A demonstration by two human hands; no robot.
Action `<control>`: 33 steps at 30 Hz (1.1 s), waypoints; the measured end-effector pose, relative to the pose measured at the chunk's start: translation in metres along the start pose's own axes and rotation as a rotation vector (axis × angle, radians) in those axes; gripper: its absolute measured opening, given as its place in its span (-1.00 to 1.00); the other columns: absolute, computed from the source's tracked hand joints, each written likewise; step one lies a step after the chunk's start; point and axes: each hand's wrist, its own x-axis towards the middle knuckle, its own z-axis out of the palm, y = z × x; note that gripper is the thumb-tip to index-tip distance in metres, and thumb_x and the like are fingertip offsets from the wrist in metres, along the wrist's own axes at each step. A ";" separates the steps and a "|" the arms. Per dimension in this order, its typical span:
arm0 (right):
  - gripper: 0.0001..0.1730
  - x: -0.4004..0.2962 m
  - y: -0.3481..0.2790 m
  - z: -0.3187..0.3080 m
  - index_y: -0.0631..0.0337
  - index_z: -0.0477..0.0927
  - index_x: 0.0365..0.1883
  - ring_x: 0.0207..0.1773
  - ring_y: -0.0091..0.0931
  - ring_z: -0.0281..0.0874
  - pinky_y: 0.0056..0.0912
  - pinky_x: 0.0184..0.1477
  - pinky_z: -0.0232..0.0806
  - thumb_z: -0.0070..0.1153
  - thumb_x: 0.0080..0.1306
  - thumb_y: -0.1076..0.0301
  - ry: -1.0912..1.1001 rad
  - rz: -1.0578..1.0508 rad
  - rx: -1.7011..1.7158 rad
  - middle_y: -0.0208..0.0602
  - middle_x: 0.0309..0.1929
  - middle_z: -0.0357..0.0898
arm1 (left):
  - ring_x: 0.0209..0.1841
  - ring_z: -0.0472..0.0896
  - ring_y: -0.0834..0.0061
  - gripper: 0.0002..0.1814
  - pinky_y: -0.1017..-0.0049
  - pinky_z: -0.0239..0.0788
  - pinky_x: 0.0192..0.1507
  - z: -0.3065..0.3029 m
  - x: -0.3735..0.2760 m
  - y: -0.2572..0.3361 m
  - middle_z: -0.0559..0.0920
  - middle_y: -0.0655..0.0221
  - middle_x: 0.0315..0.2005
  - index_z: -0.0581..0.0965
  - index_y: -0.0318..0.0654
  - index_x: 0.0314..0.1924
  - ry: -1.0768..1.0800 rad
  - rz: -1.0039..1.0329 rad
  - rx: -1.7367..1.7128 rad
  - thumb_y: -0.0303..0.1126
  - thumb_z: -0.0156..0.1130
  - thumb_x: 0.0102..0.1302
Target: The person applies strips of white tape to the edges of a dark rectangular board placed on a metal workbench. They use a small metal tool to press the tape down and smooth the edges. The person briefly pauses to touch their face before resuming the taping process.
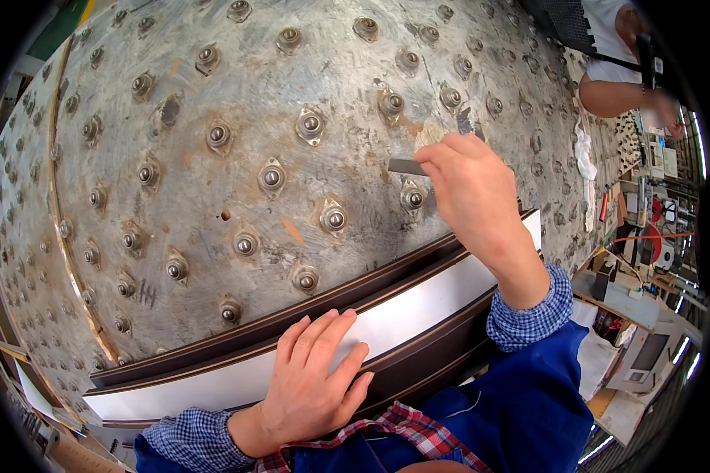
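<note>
A long panel with a white face and dark brown edges (pixel 426 295) lies along the near edge of the metal-topped table, against my body. Spread over its white face and upper edge, my left hand (pixel 322 372) rests palm down and grips nothing. My right hand (pixel 473 189) is above the table near the panel's right part, pinching a flat grey metal blade or strip (pixel 407 167) that points left. A second dark brown strip or panel edge (pixel 213 340) runs beside the white face on the table side.
Many ball transfer units (pixel 335 219) stud the worn metal table (pixel 355 154). At the upper right is another person's arm (pixel 612 97). A crumpled white cloth (pixel 584 151) and a red object (pixel 604 207) lie at the right. Workshop equipment stands beyond.
</note>
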 end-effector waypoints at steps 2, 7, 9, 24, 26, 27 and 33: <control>-0.86 0.000 0.000 0.001 0.20 0.61 -0.42 -0.23 -0.35 0.49 -0.33 -0.24 0.40 0.08 0.01 0.55 -0.018 -0.014 -0.024 -0.31 -0.38 0.54 | 0.12 0.36 0.05 -0.62 0.12 0.16 0.11 0.000 0.000 0.000 0.39 0.02 0.08 0.54 -0.28 -0.18 -0.001 0.007 -0.004 -0.35 0.34 -0.05; -0.85 0.001 0.006 0.000 0.19 0.61 -0.42 -0.25 -0.35 0.48 -0.33 -0.24 0.40 0.08 0.00 0.55 0.057 -0.022 -0.047 -0.32 -0.39 0.53 | 0.12 0.36 0.04 -0.62 0.12 0.15 0.11 0.001 0.000 0.000 0.39 0.01 0.09 0.55 -0.29 -0.19 0.005 0.008 0.001 -0.35 0.35 -0.06; -0.84 0.003 0.009 -0.005 0.20 0.61 -0.42 -0.25 -0.34 0.48 -0.33 -0.24 0.40 0.08 0.00 0.55 0.098 0.007 -0.067 -0.32 -0.39 0.53 | 0.12 0.36 0.04 -0.62 0.11 0.15 0.11 0.001 0.000 0.000 0.38 0.00 0.09 0.55 -0.29 -0.19 0.005 0.002 0.001 -0.35 0.35 -0.06; -0.93 0.005 0.023 -0.011 0.22 0.59 -0.43 -0.25 -0.26 0.48 -0.26 -0.24 0.35 0.07 0.13 0.50 0.144 0.079 -0.065 -0.25 -0.41 0.51 | 0.11 0.38 0.04 -0.63 0.10 0.12 0.14 0.001 0.000 0.001 0.40 0.00 0.07 0.55 -0.28 -0.21 0.011 0.000 0.009 -0.35 0.35 -0.09; -0.93 0.005 0.033 -0.004 0.22 0.59 -0.43 -0.24 -0.27 0.48 -0.27 -0.23 0.36 0.06 0.13 0.49 0.087 0.021 -0.109 -0.25 -0.41 0.52 | 0.11 0.38 0.04 -0.63 0.10 0.12 0.14 0.003 -0.001 0.002 0.40 0.00 0.07 0.55 -0.27 -0.22 0.016 -0.005 0.010 -0.36 0.35 -0.10; -0.90 0.004 0.033 -0.002 0.22 0.60 -0.43 -0.23 -0.28 0.49 -0.26 -0.23 0.37 0.06 0.09 0.52 0.064 0.029 -0.114 -0.25 -0.40 0.52 | 0.11 0.38 0.04 -0.63 0.10 0.12 0.14 0.002 0.000 0.002 0.40 0.00 0.07 0.55 -0.27 -0.22 0.016 -0.004 0.010 -0.36 0.35 -0.10; -0.87 0.007 0.032 0.001 0.22 0.61 -0.45 -0.22 -0.29 0.50 -0.26 -0.21 0.40 0.05 0.03 0.54 0.011 0.064 -0.110 -0.26 -0.40 0.53 | 0.11 0.38 0.05 -0.63 0.10 0.13 0.14 -0.001 0.001 0.000 0.40 0.00 0.07 0.55 -0.27 -0.22 0.015 0.000 0.011 -0.37 0.35 -0.10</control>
